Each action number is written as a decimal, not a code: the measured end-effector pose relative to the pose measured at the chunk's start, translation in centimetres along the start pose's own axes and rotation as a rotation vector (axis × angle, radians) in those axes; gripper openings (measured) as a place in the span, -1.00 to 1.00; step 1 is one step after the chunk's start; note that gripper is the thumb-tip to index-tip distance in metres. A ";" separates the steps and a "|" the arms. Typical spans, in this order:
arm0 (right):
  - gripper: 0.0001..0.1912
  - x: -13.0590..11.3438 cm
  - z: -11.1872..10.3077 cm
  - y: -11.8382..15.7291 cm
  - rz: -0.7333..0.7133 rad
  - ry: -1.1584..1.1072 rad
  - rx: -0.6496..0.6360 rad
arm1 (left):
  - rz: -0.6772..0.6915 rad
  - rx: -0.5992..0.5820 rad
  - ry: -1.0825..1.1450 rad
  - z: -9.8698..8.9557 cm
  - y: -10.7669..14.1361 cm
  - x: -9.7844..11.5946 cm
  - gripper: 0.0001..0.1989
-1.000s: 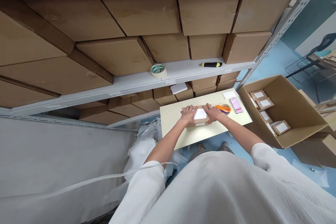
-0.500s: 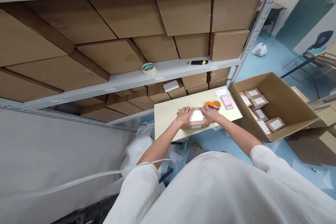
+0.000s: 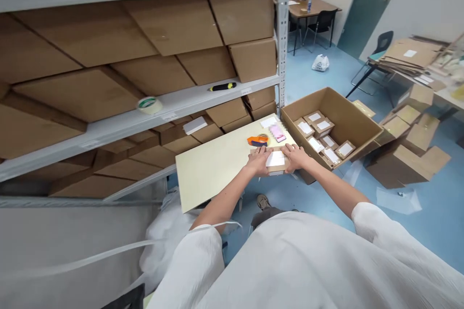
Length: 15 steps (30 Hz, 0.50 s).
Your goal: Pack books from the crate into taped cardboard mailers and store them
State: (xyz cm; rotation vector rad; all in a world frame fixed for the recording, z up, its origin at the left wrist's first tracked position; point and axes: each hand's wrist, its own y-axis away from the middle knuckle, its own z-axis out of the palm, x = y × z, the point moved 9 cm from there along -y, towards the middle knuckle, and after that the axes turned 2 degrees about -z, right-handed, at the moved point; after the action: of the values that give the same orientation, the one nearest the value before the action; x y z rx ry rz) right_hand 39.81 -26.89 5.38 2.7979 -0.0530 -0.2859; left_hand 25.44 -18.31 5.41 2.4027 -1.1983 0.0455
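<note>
A small brown cardboard box with a white label [image 3: 276, 160] sits at the near right corner of a pale tabletop [image 3: 213, 166]. My left hand [image 3: 258, 161] grips its left end and my right hand [image 3: 295, 157] grips its right end. Just beyond the box lie an orange tape dispenser [image 3: 258, 140] and a pink item [image 3: 277, 132]. Right of the table stands a large open carton [image 3: 348, 118] with several similar labelled boxes inside.
A grey metal shelf rack [image 3: 145, 116] packed with brown cartons fills the left. On its ledge lie a tape roll [image 3: 149, 104] and a yellow-black cutter [image 3: 222, 87]. More cartons [image 3: 409, 149] sit on the blue floor at right; chairs and desks stand farther back.
Both hands have slid the small box towards the table's near right corner. The view has swung to the right, bringing the open carton and room into sight.
</note>
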 end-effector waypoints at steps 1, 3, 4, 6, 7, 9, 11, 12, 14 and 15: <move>0.40 1.3 -0.3 1.1 0.023 0.005 0.024 | 0.030 0.006 -0.013 -0.3 -0.9 1.5 0.38; 0.40 3.7 -1.2 3.1 0.062 0.016 0.083 | 0.092 0.020 -0.045 -1.0 -2.6 4.5 0.36; 0.39 4.9 -1.6 4.1 0.081 0.017 0.111 | 0.123 0.033 -0.060 -1.5 -3.5 5.9 0.36; 0.37 7.2 -2.3 5.7 0.123 0.010 0.158 | 0.185 0.062 -0.084 -2.6 -5.2 8.6 0.34; 0.37 8.4 -2.6 6.5 0.149 0.003 0.177 | 0.218 0.073 -0.095 -3.2 -6.1 9.9 0.33; 0.37 10.9 -3.4 7.7 0.201 -0.010 0.218 | 0.288 0.086 -0.113 -4.5 -8.0 12.4 0.31; 0.37 13.3 -4.4 8.6 0.246 -0.019 0.272 | 0.357 0.095 -0.133 -5.8 -10.0 14.7 0.31; 0.36 14.5 -4.9 9.0 0.267 -0.022 0.300 | 0.389 0.101 -0.145 -6.6 -11.0 15.7 0.32; 0.35 16.9 -6.0 9.6 0.305 -0.026 0.349 | 0.446 0.109 -0.175 -7.9 -13.4 17.7 0.33; 0.34 18.0 -6.5 9.8 0.326 -0.027 0.368 | 0.473 0.110 -0.193 -8.5 -14.6 18.7 0.34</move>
State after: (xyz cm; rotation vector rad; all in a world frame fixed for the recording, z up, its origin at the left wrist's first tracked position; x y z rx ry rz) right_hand 58.68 -35.37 11.13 3.0781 -0.6202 -0.2539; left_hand 49.67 -21.26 11.70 2.1967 -1.8762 0.0272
